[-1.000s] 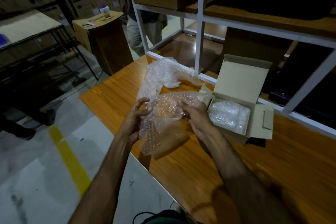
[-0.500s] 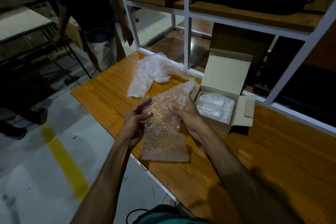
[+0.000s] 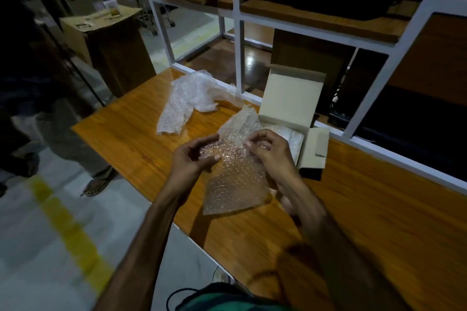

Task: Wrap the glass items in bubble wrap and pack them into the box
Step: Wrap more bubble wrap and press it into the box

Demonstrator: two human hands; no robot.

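Left hand [image 3: 192, 159] and right hand [image 3: 270, 150] on bubble wrap sheet [image 3: 233, 179] beside table edge [image 3: 161, 212]

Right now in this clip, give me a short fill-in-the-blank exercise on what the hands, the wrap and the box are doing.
1. Both the left hand and the right hand hold one sheet of ____ wrap.
2. The cardboard box stands with its lid ____.
3. A second, crumpled piece of wrap lies on the ____ table, touched by neither hand.
4. Inside the box lies a bundle already ____ in wrap.

Missing words: bubble; open; wooden; wrapped
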